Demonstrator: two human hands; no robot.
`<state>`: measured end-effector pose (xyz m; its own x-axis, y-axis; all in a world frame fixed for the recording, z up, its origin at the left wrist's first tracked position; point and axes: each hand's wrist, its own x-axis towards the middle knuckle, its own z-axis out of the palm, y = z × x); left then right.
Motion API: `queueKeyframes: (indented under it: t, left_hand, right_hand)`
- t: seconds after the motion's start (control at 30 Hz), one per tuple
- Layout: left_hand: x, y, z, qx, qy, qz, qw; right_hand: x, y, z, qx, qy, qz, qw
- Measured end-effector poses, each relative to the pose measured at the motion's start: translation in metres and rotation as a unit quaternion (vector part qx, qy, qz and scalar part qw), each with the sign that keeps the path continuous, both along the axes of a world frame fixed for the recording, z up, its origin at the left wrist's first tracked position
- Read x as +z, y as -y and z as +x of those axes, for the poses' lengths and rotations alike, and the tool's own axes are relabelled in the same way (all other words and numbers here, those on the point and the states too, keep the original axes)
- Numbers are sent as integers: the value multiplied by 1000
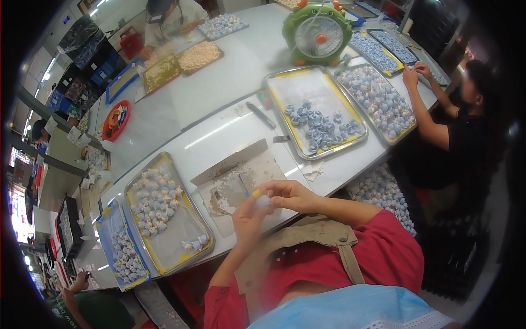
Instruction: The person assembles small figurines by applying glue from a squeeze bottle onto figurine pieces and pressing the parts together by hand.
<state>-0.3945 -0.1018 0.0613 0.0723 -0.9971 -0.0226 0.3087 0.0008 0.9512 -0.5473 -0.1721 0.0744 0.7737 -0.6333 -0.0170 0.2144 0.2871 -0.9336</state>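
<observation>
In front of my chest, my left hand [247, 220] and my right hand [293, 196] meet with fingers closed around a small pale blue piece [263, 201]. A bit of yellow shows at the fingertips, too small to make out. Just beyond the hands lies an opened, stained cardboard box [241, 164]. To the left, a metal tray [192, 225] carries several small pale blue and white pieces. On the right, another metal tray [298, 90] with a white liner bears a heap of curled blue pieces.
Farther left is a blue tray [104, 230] of similar pieces. A full tray [378, 101] lies at right, near a green frog-shaped fan [316, 34]. A dark slim tool [261, 115] and a red basket [116, 120] are on the table. Other people work around it.
</observation>
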Motion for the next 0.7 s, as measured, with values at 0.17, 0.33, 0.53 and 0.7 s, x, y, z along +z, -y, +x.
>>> queueKeyframes:
  t: [0.17,0.33,0.53,0.7]
  left_hand:
    - [-1,-4,-3,-4,22,10,1000]
    - [-12,-8,0,-26,35,-1,999]
    - [-14,-9,4,-29,48,-47,997]
    - [1,-19,21,-22,123,-109,986]
  right_hand:
    - [-5,-4,-3,-14,-43,-37,998]
    - [-2,-10,-4,-20,-22,-10,1000]
    - [1,-8,6,8,-29,37,999]
    - [-3,-20,21,-26,-17,-12,999]
